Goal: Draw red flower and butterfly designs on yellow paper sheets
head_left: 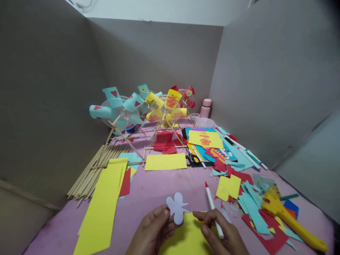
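My left hand [154,230] pinches a small white flower-shaped paper cutout [176,208] by its lower edge, holding it over a yellow paper sheet [187,239] at the near edge of the pink table [156,187]. In my right hand [221,233] is a white marker with a red tip [212,207], its tip pointing away from me. Its fingers also touch the yellow sheet next to the cutout.
Paper pinwheels on stick frames [138,109] stand at the back. Wooden sticks [92,170] and yellow strips [103,205] lie left. Coloured scraps [252,209], a yellow glue gun [287,216], scissors [192,157], markers [247,150] and a pink bottle [206,107] are right. Grey walls enclose the table.
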A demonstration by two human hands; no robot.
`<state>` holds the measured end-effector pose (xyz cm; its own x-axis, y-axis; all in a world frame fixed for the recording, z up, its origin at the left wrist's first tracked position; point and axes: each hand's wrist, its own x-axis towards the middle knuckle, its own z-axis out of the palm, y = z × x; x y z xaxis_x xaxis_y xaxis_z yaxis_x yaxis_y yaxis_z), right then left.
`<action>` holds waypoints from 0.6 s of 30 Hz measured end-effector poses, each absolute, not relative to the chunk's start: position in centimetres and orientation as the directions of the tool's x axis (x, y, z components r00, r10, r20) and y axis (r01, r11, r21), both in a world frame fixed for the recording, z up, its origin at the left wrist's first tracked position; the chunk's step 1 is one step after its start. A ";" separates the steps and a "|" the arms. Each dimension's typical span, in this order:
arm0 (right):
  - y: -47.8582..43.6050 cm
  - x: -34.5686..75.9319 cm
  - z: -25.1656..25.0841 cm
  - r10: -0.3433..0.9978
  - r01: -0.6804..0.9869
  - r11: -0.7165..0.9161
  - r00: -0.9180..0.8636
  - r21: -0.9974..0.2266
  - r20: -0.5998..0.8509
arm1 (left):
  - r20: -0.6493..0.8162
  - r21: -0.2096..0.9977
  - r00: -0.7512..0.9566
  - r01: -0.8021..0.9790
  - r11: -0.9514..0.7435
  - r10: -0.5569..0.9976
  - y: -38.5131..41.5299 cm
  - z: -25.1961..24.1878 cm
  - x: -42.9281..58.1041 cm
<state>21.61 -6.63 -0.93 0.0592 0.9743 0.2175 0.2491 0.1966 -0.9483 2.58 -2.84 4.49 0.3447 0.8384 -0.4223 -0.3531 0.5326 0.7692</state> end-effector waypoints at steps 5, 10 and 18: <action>-6.6 21.7 0.5 0.974 0.187 0.201 0.062 -0.961 0.216 | -0.341 0.881 0.369 -0.196 0.430 0.865 -3.6 3.9 3.3; -6.6 22.1 1.0 0.965 0.126 0.160 0.187 -0.979 0.182 | 0.388 0.740 0.344 0.437 -0.512 0.855 -4.1 1.8 1.9; -6.6 22.7 0.6 0.989 0.117 0.116 0.080 -0.986 0.126 | 0.634 -0.205 0.703 0.555 -0.806 0.322 -4.4 -1.8 1.4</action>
